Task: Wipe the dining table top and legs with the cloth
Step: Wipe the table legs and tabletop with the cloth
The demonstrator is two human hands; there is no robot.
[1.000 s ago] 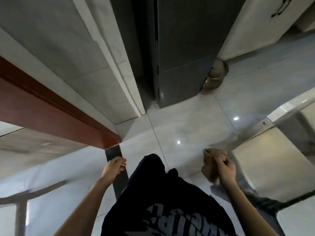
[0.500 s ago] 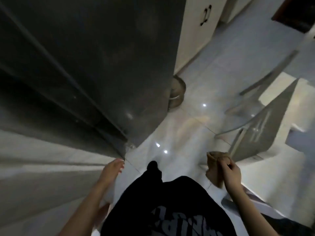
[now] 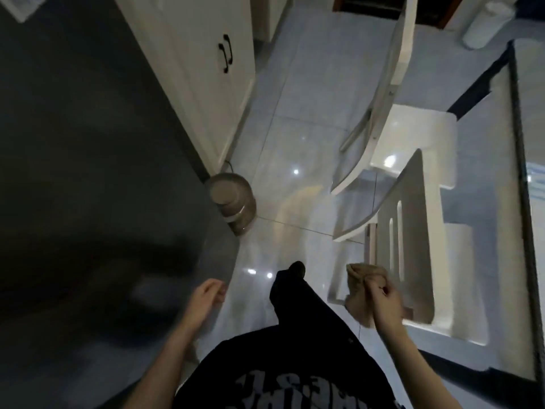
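The right hand [image 3: 386,299], at the lower right of the frame, is clenched around a bunched tan cloth [image 3: 364,283], forearm raised. The left hand [image 3: 206,295] hangs at lower centre, fingers loosely curled and holding nothing. Just right of the cloth stand two white chairs [image 3: 413,231] against the glass desk [image 3: 519,202]. At centre left, a round container [image 3: 233,202] sits on the floor; its contents look brownish, perhaps.

The only lettering is a pale print across the person's black shirt [image 3: 283,376], below and between the two hands. Seen upside down and partly cut off by the frame edge, it cannot be read with any certainty.
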